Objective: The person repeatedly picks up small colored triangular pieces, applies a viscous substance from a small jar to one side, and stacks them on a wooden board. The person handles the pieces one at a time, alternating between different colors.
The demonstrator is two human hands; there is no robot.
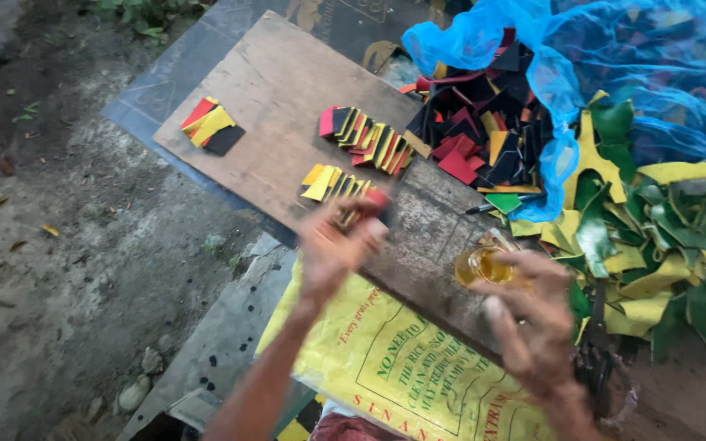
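A small stack of cut pieces [359, 214] — red, yellow and dark, blurred in this view — is sitting pinched in the left hand [332, 249], whose fingers are curling closed around it just above the near edge of the wooden board [279, 82]. The right hand [529, 314] is wrapping around a small clear jar of amber liquid [484, 265], fingers bent over its rim and side; the jar is resting on or just over the board's darker, worn end, though which one I cannot tell.

Just beyond the left hand, a fanned row of yellow and dark pieces [332, 183] is lying on the board, and farther up a longer fanned row of red, yellow and black pieces [367, 139] is lying beside it. A separate little pile [211, 126] is sitting near the board's far left edge, well apart from the others.

To the right, a loose heap of red, black and yellow offcuts [484, 131] is spilling out of a blue net [639, 57]. A pen [492, 205] is lying at the foot of that heap. Green and yellow scraps [655, 245] are piling up beside the right hand. A yellow printed sack [406, 367] is spreading under both forearms — below the board's near edge.
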